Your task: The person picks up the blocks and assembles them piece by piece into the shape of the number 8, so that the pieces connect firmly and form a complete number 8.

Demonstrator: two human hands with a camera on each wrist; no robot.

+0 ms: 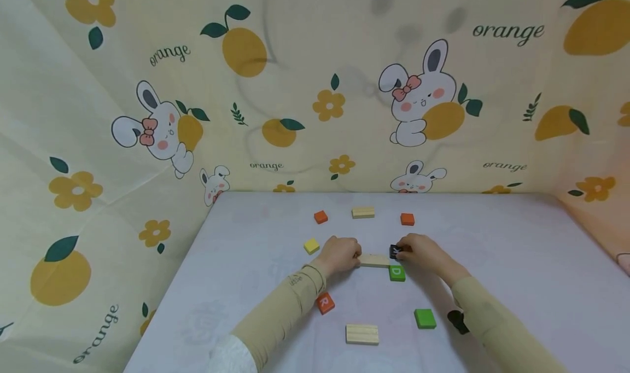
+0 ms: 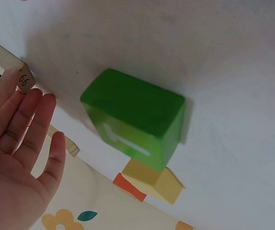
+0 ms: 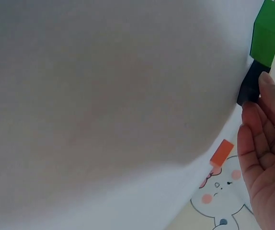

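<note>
My left hand [image 1: 339,254] grips the left end of a flat wooden block [image 1: 374,261]. Its thumb and fingers close on the block's numbered end [image 2: 26,79] in the left wrist view. On the other side, my right hand [image 1: 424,251] pinches a small black block [image 3: 253,85] between thumb and fingertips, at the wooden block's right end. Just in front of the black block lies a green block marked D [image 1: 397,273]. A green block with a white mark [image 2: 132,105] stands close to the left hand in the left wrist view.
Behind the hands lie two orange blocks [image 1: 321,217] [image 1: 407,219], a wooden block [image 1: 363,213] and a yellow block [image 1: 311,246]. Nearer are a red R block [image 1: 325,303], a grooved wooden block [image 1: 362,334], a green block [image 1: 425,319] and a dark object [image 1: 458,322] partly under the right sleeve.
</note>
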